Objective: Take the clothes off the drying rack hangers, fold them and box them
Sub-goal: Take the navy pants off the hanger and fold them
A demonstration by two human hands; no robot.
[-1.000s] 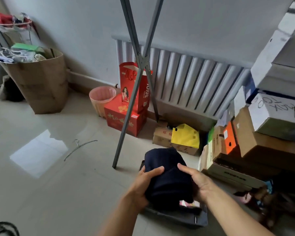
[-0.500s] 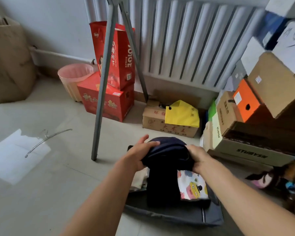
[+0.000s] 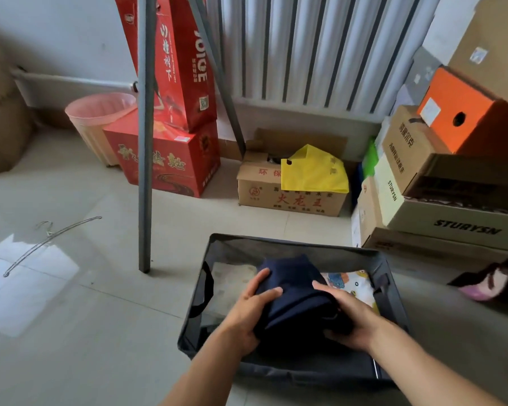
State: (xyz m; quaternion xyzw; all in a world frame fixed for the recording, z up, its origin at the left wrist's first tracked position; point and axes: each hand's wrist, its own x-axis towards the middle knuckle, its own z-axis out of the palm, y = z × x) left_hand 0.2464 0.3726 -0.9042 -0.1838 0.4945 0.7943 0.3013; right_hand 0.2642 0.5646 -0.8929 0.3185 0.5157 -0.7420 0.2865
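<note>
Evidently soft and light, the folded navy cloth bundle is gripped at both sides by left hand and right hand.

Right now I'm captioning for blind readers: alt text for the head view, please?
Two hands, left hand and right hand, grip a folded navy garment inside a dark fabric box on the floor. A wire hanger lies left; cardboard boxes stack right.
</note>
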